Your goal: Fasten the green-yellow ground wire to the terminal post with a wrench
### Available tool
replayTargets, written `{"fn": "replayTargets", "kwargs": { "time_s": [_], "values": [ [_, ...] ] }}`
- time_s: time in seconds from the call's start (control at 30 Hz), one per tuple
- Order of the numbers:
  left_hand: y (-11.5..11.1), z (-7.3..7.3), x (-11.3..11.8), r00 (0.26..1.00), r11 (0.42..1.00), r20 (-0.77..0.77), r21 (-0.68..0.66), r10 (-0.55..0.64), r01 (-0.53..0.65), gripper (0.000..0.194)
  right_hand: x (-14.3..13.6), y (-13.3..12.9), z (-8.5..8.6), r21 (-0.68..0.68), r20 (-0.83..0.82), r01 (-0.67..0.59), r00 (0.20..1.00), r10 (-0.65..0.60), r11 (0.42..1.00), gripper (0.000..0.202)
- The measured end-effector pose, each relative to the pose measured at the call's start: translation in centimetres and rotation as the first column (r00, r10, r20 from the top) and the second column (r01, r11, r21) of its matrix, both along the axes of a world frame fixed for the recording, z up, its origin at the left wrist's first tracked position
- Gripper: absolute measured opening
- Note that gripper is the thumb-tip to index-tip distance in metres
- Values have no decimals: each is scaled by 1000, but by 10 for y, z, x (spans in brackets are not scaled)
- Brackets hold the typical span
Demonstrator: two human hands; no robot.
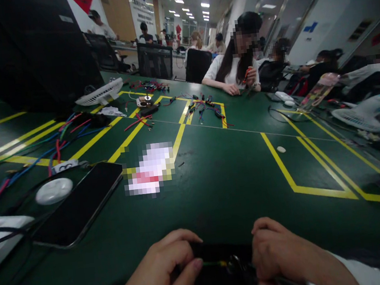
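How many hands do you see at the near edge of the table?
2: the left hand, fingers at a thin green wire, and the right hand, curled across from it.

Yellow on dark green
Banded across the bench (221, 180); mixed red, blue and green in wires (58, 150) by its left edge.

At the bench's (209, 190) near edge, the left hand (163, 269) pinches a green-yellow wire (212, 264) beside the right hand (284, 250), which grips a dark tool (288, 284).
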State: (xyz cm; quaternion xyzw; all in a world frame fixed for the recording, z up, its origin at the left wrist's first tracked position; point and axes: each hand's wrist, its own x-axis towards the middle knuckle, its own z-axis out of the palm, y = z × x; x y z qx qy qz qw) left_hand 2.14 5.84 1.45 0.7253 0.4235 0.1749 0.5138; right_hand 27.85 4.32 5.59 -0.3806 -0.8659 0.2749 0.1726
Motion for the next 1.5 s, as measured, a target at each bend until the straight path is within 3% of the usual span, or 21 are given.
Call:
{"fn": "replayTargets", "kwargs": {
  "time_s": [0.1, 0.27, 0.37, 0.6, 0.8, 1.07, 1.2, 1.5],
  "values": [
    [-1, 1, 0, 1000, 998, 9, -64, -11, 11, 33, -3, -1, 8, -29, 42, -2, 999, 3, 1000, 20],
    [-3, -1, -2, 999, 1000, 31, -6, 18, -18, 32, -7, 2, 18, -77, 48, -11, 999, 15, 997, 21],
    [-3, -4, -2, 999, 1000, 42, 11, 29, -29, 31, -3, 3, 15, -71, 43, -9, 999, 12, 997, 21],
    [-4, 0, -1, 999, 999, 23, -8, 35, -35, 32, 2, 10, 0, -63, -27, -136, 990, 135, 989, 15],
    [-3, 3, -1, 999, 999, 22, -9, 38, -37, 31, -1, 9, 2, -55, 39, -97, 994, 100, 994, 21],
    [-2, -5, -3, 999, 1000, 47, 9, 25, -25, 29, -7, 9, 1, 21, 137, -165, 977, 160, 986, 15],
    [-3, -4, -3, 998, 1000, 53, 6, 23, -23, 27, -7, 13, 7, -19, 166, -171, 971, 171, 985, 16],
    [-4, -4, -5, 998, 999, 61, 12, 32, -33, 27, -8, 12, 9, -109, 54, -148, 987, 155, 983, 15]
  ]
}}
